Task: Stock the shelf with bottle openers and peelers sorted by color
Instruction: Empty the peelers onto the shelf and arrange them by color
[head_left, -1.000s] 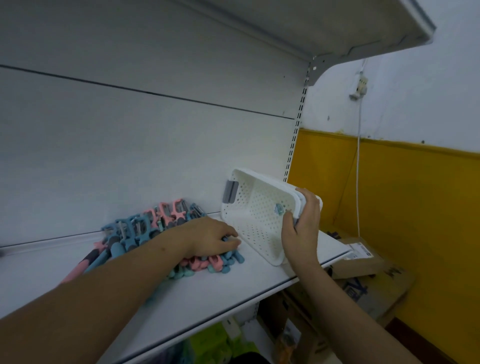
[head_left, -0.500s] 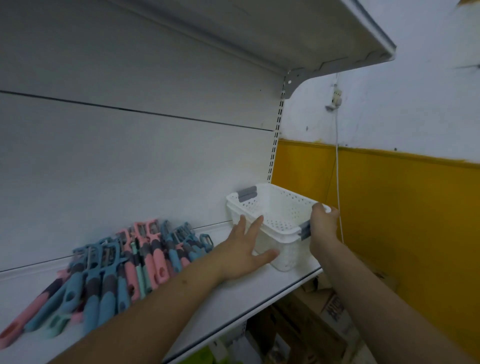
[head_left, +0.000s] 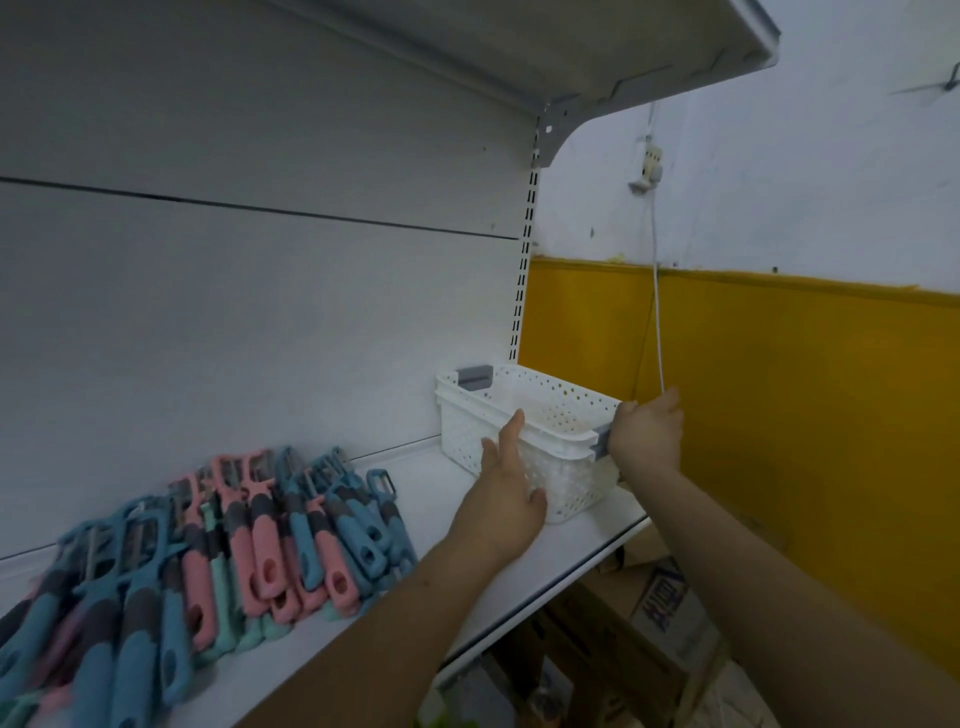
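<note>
Shelf (head_left: 452, 483): white metal board, back panel of the same white, a second shelf overhead on a bracket. Basket (head_left: 566, 415): white perforated plastic, grey handles at both ends, standing upright at the right end of the shelf close to the slotted upright; its inside looks bare where visible. Left hand (head_left: 506, 491): fingers straight and spread, laid flat against the basket's near long wall, fingertips reaching the rim, gripping nothing. Right hand (head_left: 647, 434): curled round the basket's right end at the grey handle, thumb side up, grasping it. Both forearms reach in from the lower edge of the view. Peelers (head_left: 244, 540): a loose heap on the left half of the shelf, well apart from the basket, handles mostly towards the front edge and blade heads towards the back panel; colours mixed together, blue, pink and mint, each with a dark grey grip band. Whether bottle openers lie among them cannot be told. Wall (head_left: 779, 364) to the right of the shelving: white above, yellow below. Cable (head_left: 657, 312): thin, white, hanging down from a fitting on the white part, passing behind the right hand. Boxes (head_left: 660, 608): cardboard, on the floor below the shelf's right end, print too blurred to read.
</note>
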